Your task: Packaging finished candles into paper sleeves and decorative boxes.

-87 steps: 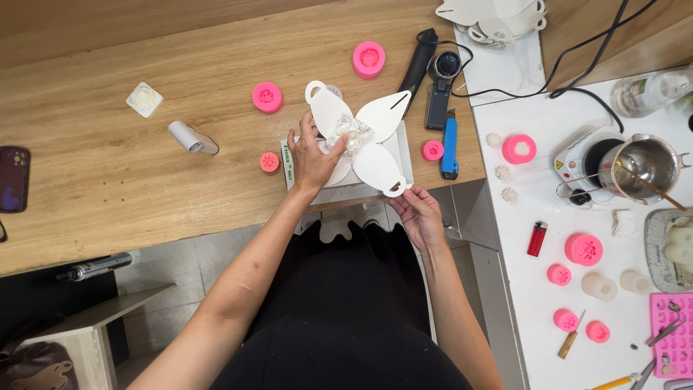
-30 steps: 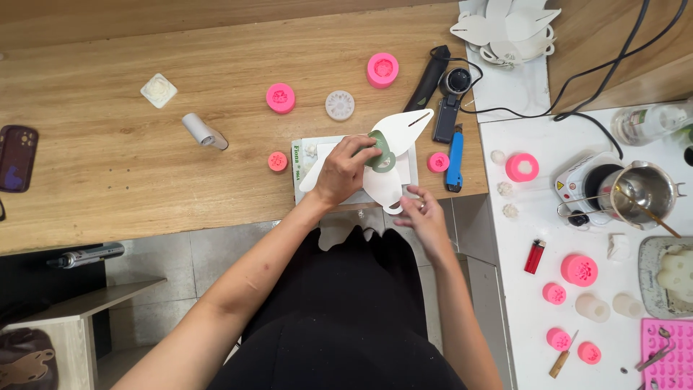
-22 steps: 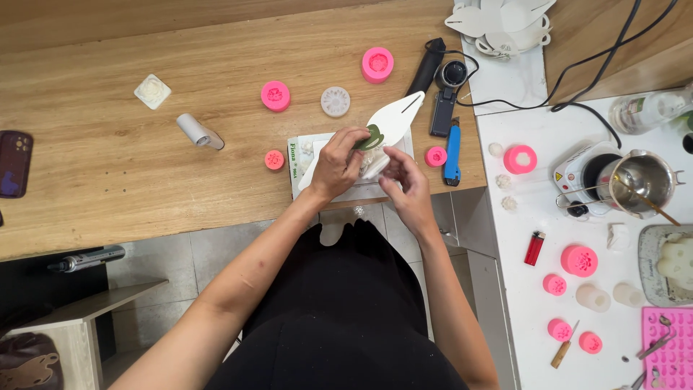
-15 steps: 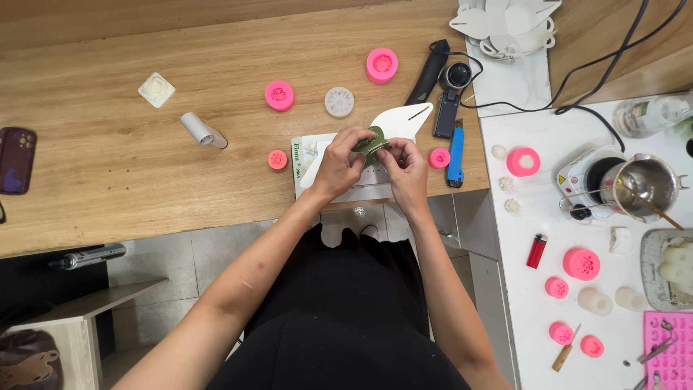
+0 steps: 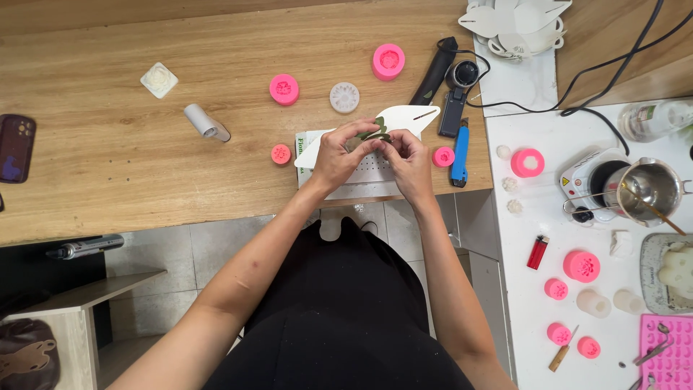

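The white petal-shaped card box (image 5: 401, 119) is held above a white perforated board (image 5: 364, 173) at the front edge of the wooden bench (image 5: 130, 166). Its flaps are gathered together, with a green inner face showing between the fingers. The left hand (image 5: 337, 153) and the right hand (image 5: 408, 155) are both closed on the gathered flaps, fingertips meeting at the box top. One pointed flap projects to the right. A small pink mould (image 5: 281, 154) lies just left of the board; another pink mould (image 5: 443, 157) and a blue utility knife (image 5: 460, 144) lie just right.
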